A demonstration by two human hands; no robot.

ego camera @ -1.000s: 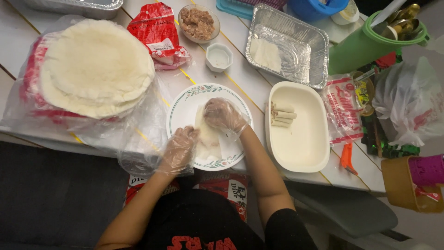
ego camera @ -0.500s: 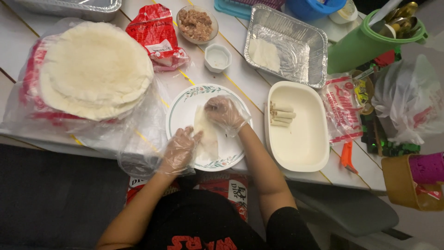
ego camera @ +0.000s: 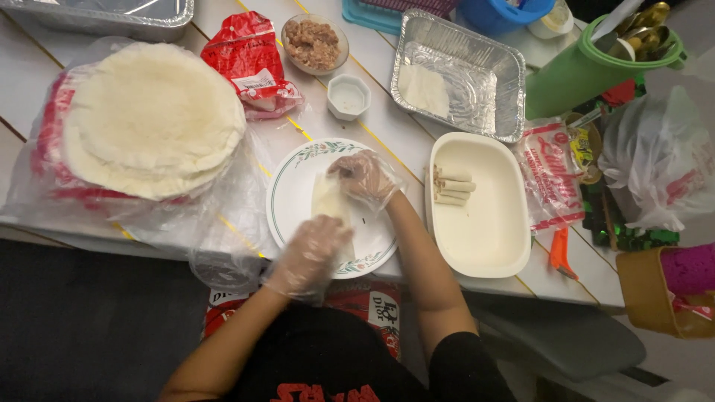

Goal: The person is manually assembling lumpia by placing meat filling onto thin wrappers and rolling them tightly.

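White plank table (ego camera: 387, 134) carries a round floral-rimmed plate (ego camera: 287, 197), where the gloved left hand (ego camera: 309, 253) and right hand (ego camera: 365, 177) press curled fingers onto a pale half-rolled wrapper (ego camera: 329, 202); rolling seems underway, needing even tucking forward.

Pale wrapper (ego camera: 328, 202), seemingly half-rolled, lies on the floral-rimmed plate (ego camera: 287, 195).

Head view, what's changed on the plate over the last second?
The wrapper has gone from a wider sheet to a narrow roll, folded in by both gloved hands. The left hand and right hand stay on it. Plate, wrapper stack and tray of rolls unchanged.
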